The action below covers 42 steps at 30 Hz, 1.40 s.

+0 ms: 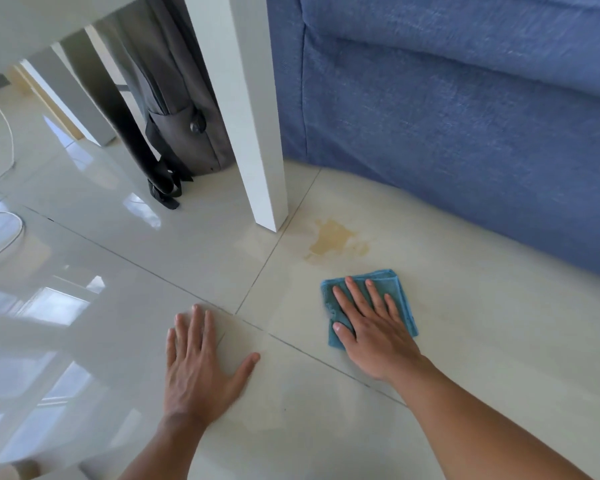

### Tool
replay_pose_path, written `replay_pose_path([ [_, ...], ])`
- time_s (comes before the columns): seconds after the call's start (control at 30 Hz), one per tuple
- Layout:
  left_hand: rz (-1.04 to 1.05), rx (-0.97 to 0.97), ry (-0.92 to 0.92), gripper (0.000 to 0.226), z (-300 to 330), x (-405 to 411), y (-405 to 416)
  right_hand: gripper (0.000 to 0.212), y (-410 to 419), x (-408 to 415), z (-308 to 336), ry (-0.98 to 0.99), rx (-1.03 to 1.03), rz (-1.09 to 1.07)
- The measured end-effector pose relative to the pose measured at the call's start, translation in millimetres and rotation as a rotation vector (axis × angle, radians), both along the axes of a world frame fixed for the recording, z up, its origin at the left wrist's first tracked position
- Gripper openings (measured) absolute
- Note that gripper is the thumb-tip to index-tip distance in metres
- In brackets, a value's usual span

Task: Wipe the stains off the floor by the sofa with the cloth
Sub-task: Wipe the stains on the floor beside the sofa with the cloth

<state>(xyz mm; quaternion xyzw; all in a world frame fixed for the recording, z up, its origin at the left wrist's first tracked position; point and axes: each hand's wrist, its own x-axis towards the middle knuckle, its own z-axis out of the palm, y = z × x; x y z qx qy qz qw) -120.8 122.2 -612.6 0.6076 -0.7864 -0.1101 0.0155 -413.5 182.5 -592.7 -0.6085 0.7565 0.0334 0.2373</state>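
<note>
A folded blue cloth [397, 289] lies flat on the pale floor tiles [465, 323]. My right hand [371, 323] presses down on it, fingers spread, covering most of it. A yellowish-brown stain [333, 239] sits on the tile just beyond the cloth, between the white table leg [257, 133] and the blue sofa [465, 116]. The cloth stops short of the stain. My left hand [198, 368] rests flat on the bare floor to the left, fingers apart, holding nothing.
A grey backpack [181, 116] leans under the white table behind the leg, straps on the floor. A white cable [7, 143] trails across the glossy tiles at far left. Another table leg [66, 95] stands further back. The sofa base runs along the right.
</note>
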Motion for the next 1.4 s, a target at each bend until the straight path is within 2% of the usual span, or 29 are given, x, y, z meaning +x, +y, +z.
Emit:
replay_pose_path([
  [0.1, -0.104, 0.000, 0.006, 0.119, 7.7, -31.1, -19.3, 0.073, 0.0, -2.7, -2.8, 0.000, -0.009, -0.024],
  [0.2, -0.090, 0.065, 0.032, 0.121, 9.0, -65.7, -33.5, 0.072, -3.3, -2.3, -7.0, 0.018, -0.038, -0.058],
  [0.37, -0.106, 0.021, 0.042, 0.113, -1.0, -72.9, -33.6, 0.067, -7.5, -8.1, -14.5, 0.040, -0.152, -0.098],
  [0.43, -0.174, -0.003, 0.047, 0.109, -6.1, -70.8, -35.0, 0.069, -0.5, -3.4, -19.9, 0.073, -0.208, -0.221],
  [0.57, -0.177, 0.032, 0.050, 0.110, -9.8, -72.1, -33.2, 0.086, -3.7, -1.9, -22.8, 0.140, -0.240, -0.564],
  [0.63, -0.164, 0.038, 0.052, 0.112, -10.2, -71.0, -34.0, 0.089, -18.7, -8.7, -21.6, 0.159, -0.209, -0.620],
  [0.83, -0.168, 0.014, 0.044, 0.112, -16.8, -70.7, -39.1, 0.078, -89.9, -53.7, -23.6, 0.107, -0.177, -0.468],
  [1.0, -0.166, 0.029, 0.057, 0.114, -16.1, -74.8, -41.0, 0.078, -48.2, -59.8, -19.7, 0.062, -0.232, -0.214],
  [1.07, -0.166, 0.033, 0.057, 0.116, -16.8, -73.8, -40.2, 0.076, -47.5, -74.5, -18.8, 0.037, -0.218, -0.190],
  [1.2, -0.157, 0.013, 0.079, 0.118, -21.3, -73.9, -42.1, 0.072, -107.6, -87.8, -15.6, -0.055, -0.207, -0.253],
  [1.4, -0.148, -0.053, 0.102, 0.120, -25.9, -75.2, -42.8, 0.060, -196.2, -89.2, -8.3, -0.212, -0.135, -0.104],
])
